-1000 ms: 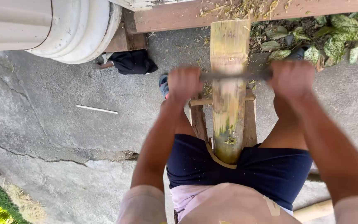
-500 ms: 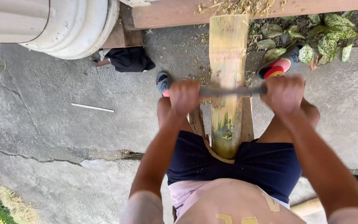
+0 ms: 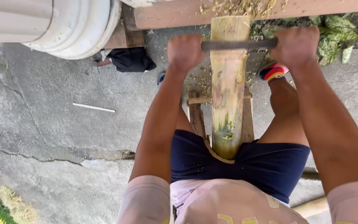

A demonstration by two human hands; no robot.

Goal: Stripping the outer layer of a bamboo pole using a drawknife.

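A pale bamboo pole [image 3: 228, 89] runs from between my thighs up to a wooden beam [image 3: 175, 14]. Across it lies a dark metal scraping blade [image 3: 237, 44], near the pole's far end. My left hand [image 3: 185, 52] grips the blade's left end and my right hand [image 3: 295, 45] grips its right end, both arms stretched out. The pole rests on a small wooden stand [image 3: 197, 116] under my legs. Green patches and shavings cling to the pole's near end.
A large white ribbed drum [image 3: 75, 29] stands at the upper left. A dark cloth [image 3: 131, 60] and a thin white stick [image 3: 94, 108] lie on the cracked concrete [image 3: 42, 137]. Leafy plants [image 3: 336, 35] grow at the upper right. Shavings lie scattered around the stand.
Both hands have pushed the blade away from my body, up along the pole toward the wooden beam. My arms are now more extended.
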